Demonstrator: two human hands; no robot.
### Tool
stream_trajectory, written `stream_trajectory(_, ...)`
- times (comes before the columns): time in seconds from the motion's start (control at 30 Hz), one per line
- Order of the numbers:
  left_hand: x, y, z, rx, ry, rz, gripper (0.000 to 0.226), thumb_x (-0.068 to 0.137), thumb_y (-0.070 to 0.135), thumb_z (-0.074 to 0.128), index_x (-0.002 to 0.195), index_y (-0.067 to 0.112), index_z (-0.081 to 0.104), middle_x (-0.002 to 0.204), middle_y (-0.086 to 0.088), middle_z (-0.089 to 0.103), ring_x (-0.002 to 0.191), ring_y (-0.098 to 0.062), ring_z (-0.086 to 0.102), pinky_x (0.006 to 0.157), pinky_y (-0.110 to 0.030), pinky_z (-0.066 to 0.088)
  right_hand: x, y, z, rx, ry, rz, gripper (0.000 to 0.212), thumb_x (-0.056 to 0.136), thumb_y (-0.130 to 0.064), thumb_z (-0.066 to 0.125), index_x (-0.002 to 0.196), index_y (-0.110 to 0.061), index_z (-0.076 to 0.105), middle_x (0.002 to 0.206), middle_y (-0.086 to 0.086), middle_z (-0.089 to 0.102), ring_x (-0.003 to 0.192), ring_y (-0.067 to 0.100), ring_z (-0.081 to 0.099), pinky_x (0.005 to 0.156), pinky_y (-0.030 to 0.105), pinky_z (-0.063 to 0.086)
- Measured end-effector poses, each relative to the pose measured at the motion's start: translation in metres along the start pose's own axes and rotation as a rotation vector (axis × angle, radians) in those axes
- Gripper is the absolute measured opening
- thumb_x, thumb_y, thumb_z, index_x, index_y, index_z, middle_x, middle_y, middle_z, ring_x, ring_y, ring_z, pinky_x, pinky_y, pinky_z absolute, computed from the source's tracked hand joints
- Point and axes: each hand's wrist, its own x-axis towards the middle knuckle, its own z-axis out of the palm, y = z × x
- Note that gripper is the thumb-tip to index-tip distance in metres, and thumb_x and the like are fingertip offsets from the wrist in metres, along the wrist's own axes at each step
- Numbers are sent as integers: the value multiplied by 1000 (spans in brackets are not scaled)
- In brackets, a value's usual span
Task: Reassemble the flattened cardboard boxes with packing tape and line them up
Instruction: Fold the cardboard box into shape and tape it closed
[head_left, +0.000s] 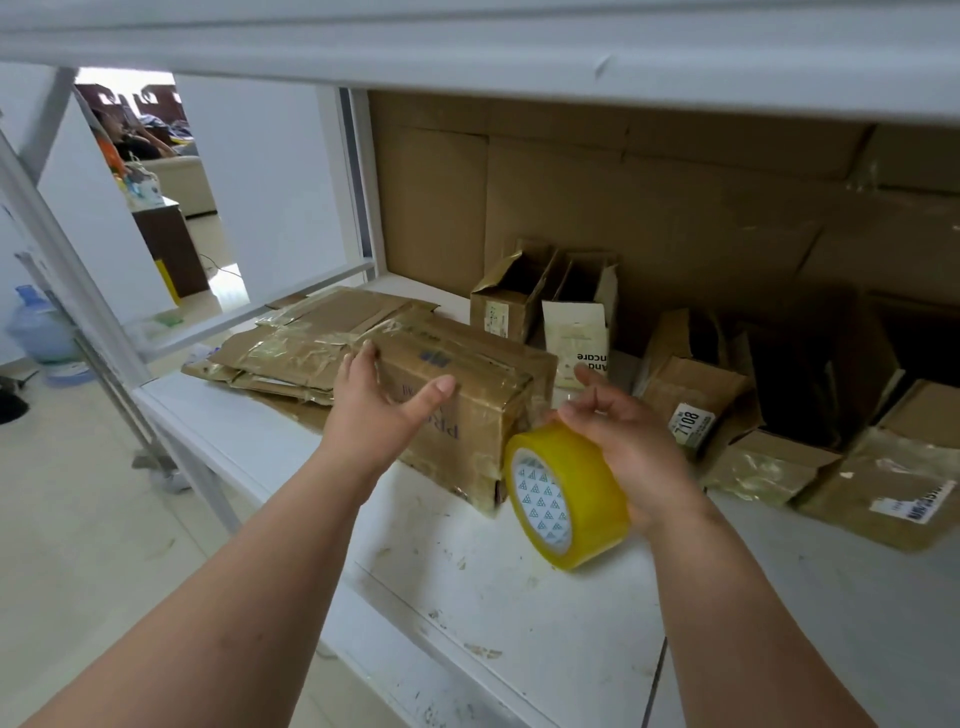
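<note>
Assembled cardboard box (462, 400) sits mid-shelf on white shelf (519, 597), lying on its side, long axis running from near-centre back toward upper left, printed face up, open/taped end facing the camera & slightly rt. Flattened boxes (311, 338) stacked just behind/left of it, touching. L hand (379, 400) reaches onto the box's left side, fingers spread and straight, thumb out over the top, not clamped. R hand (623, 441) holds yellow tape roll (566, 499) near box's front rt corner, fingers curled over roll rim, roll on edge, core facing camera-left. Small finished boxes (779, 441) further rt on shelf, near each other.

Handling guess: box light, stiff but dentable, old tape makes faces slick; best held w/ palm flat on side or at edges/corners. Tape roll rigid, light, grip thru rim.
</note>
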Motion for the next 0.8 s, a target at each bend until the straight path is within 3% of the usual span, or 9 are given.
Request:
stream_trajectory(0.1, -4, 4, 7, -26, 26, -42, 127, 56, 76, 74, 157, 28, 14, 166, 5, 4, 151, -21, 13, 119, -49, 25, 9, -3, -4, 48, -68, 109, 27, 87, -16, 70, 61, -22, 67, 141, -1, 57, 129, 22, 54, 108, 54, 42)
stream_trajectory(0.2, -8, 8, 16, -113, 70, -75, 108, 76, 55, 77, 158, 28, 12, 163, 10, -5, 147, -20, 19, 111, -40, 29, 6, -4, -1, 117, -157, 204, 33, 88, -4, 65, 59, -18, 60, 100, 17, 73, 110, 35, 66, 92, 47, 53)
stream_trajectory(0.27, -10, 6, 19, -257, 102, -110, 99, 80, 44, 78, 156, 30, 15, 158, 9, 5, 133, -15, 31, 107, -35, 31, -2, -4, -1, 135, -175, 214, 29, 89, 3, 61, 65, -11, 53, 90, 13, 74, 104, 29, 69, 80, 39, 56)
stream_trajectory(0.3, -11, 5, 19, -334, 112, -128, 95, 79, 41, 79, 153, 31, 20, 155, 4, 15, 129, -15, 36, 109, -36, 34, -7, -3, -3, 144, -175, 207, 28, 89, 4, 60, 67, -9, 50, 95, 10, 74, 103, 25, 70, 78, 36, 57)
stream_trajectory(0.4, -11, 3, 17, -512, 91, -162, 65, 77, 33, 77, 129, 24, 38, 134, -7, 49, 118, -24, 57, 104, -42, 48, -22, -2, -6, 157, -180, 163, 26, 87, 9, 58, 66, -6, 50, 112, 6, 72, 100, 22, 72, 85, 37, 57)
stream_trajectory(0.5, -12, 7, 9, -539, -2, -201, 33, 92, 18, 67, 122, 20, 54, 118, -8, 67, 102, -22, 68, 92, -42, 55, -37, -3, -8, 169, -231, 158, 22, 76, 6, 67, 62, -7, 57, 102, 14, 72, 93, 26, 73, 83, 37, 57)
stream_trajectory(0.57, -11, 9, 2, -536, -75, -228, 29, 93, 13, 65, 121, 20, 63, 107, -7, 73, 88, -20, 71, 77, -37, 57, -45, -2, -8, 228, -298, 179, 19, 71, 5, 72, 64, -6, 58, 100, 22, 71, 92, 30, 72, 79, 38, 60)
stream_trajectory(0.63, -8, 12, -4, -506, -129, -236, 32, 91, 14, 68, 123, 20, 66, 103, -4, 75, 84, -18, 72, 71, -32, 54, -51, -2, -9, 277, -330, 179, 11, 72, -2, 66, 64, -7, 60, 102, 26, 70, 95, 34, 71, 80, 38, 60)
stream_trajectory(0.8, -12, 20, -6, -311, -120, -86, 43, 92, 24, 69, 134, 20, 61, 111, 3, 73, 96, -13, 72, 92, -33, 55, -55, -11, -18, 148, -297, 92, 9, 73, -15, 71, 69, -11, 64, 100, 18, 73, 104, 35, 68, 89, 43, 54)
